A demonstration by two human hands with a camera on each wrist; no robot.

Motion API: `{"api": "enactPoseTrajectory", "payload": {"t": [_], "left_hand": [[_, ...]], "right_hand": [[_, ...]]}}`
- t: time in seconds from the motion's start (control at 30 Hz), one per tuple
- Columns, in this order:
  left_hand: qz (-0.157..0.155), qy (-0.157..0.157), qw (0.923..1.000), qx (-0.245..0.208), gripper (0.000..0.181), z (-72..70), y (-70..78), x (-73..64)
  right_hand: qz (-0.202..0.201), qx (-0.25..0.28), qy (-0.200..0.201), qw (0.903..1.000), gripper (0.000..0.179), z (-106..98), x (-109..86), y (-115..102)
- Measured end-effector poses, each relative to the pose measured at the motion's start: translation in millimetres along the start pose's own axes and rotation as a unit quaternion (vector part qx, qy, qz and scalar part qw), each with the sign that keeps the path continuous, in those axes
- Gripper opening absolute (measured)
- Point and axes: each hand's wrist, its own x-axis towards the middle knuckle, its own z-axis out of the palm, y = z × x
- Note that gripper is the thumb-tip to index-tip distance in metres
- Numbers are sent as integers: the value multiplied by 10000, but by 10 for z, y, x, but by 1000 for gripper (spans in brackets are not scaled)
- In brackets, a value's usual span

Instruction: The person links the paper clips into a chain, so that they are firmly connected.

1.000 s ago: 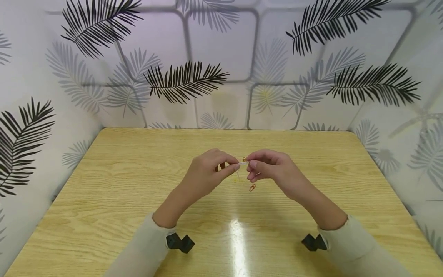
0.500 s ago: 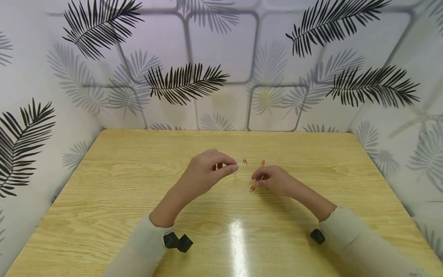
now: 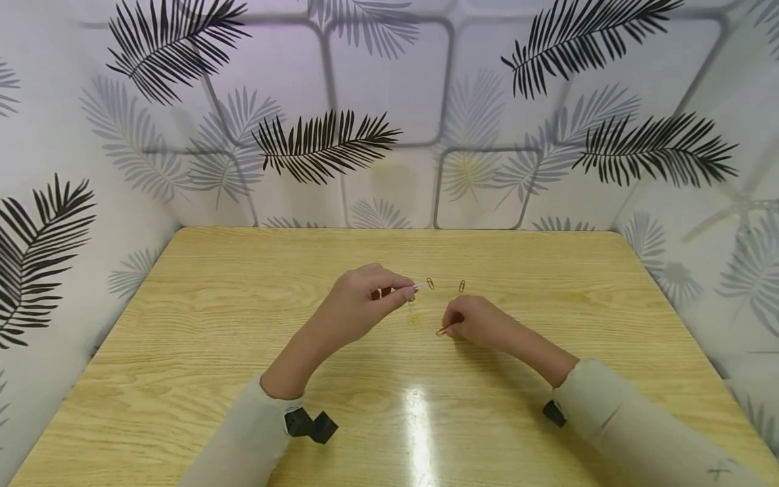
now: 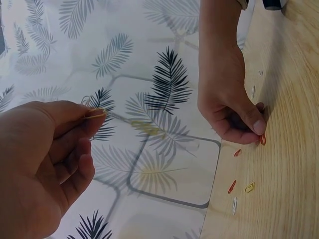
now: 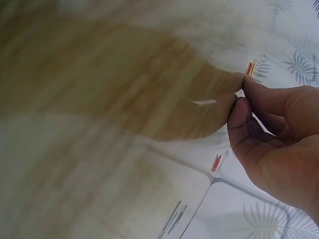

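Note:
My left hand (image 3: 368, 301) is raised above the table and pinches small paper clips between thumb and forefinger. A yellow paper clip (image 4: 95, 114) shows at those fingertips in the left wrist view, beside a pale wire clip (image 4: 85, 101); whether they are linked I cannot tell. My right hand (image 3: 481, 323) is low at the tabletop, its thumb and forefinger pinching one end of a red paper clip (image 3: 441, 332). Those fingertips hide part of that clip; the right wrist view barely shows it.
On the wooden table (image 3: 243, 270) lie several loose clips: a red one (image 3: 462, 286), another red one (image 3: 430, 283), a yellow one (image 3: 414, 318) and a white one (image 4: 235, 205). White ones (image 4: 252, 92) also lie beside my right hand. A leaf-patterned backdrop (image 3: 389, 189) borders the table.
My right hand has left the pale clip at my left fingertips, dropped to the tabletop and taken hold of the red paper clip. My left hand has stayed nearly in place.

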Motion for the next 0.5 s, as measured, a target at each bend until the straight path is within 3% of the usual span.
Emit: {"api": "enactPoseTrajectory", "payload": {"t": [0.17, 0.27, 0.37, 0.5], "left_hand": [[-58, -82, 9998, -195, 16, -13, 15, -2], [-148, -109, 9995, -270, 15, -18, 23, -6], [-154, -153, 9990, -383, 14, -15, 21, -7], [-98, -282, 9978, -592, 12, -1, 14, -3]], "right_hand": [[64, -32, -32, 10000, 8, -5, -4, -15], [219, 208, -1, 9995, 6, -19, -21, -28], [363, 955, 177, 9946, 4, -47, -51, -58], [302, 2258, 612, 9718, 13, -116, -130, -133]]}}
